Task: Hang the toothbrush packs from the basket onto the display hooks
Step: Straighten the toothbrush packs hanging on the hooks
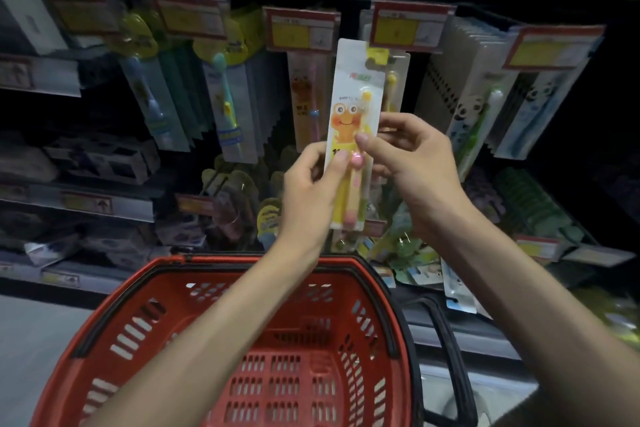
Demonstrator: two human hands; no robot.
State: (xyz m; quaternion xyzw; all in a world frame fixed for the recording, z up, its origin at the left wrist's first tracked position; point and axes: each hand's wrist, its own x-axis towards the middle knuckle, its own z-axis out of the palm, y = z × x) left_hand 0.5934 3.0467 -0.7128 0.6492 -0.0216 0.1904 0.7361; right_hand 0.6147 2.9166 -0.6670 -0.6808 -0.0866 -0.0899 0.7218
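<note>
I hold one toothbrush pack [349, 107] upright in front of the display, a white card with a yellow frog and a yellow-pink brush. My left hand [310, 191] pinches its lower left edge with thumb on the front. My right hand [412, 156] pinches its right side, thumb on the front and fingers behind. The pack's top sits just left of a hook with a red-and-yellow price tag [408, 26], where similar yellow packs [394, 80] hang. The red basket [114, 322] is below my forearms; the visible part of its floor shows no packs.
Rows of other toothbrush packs hang on hooks: blue and teal ones [228, 107] to the left, panda packs [485, 107] to the right. More packs [408, 246] lie on the lower rows. Shelves with boxed goods [100, 159] stand at the left.
</note>
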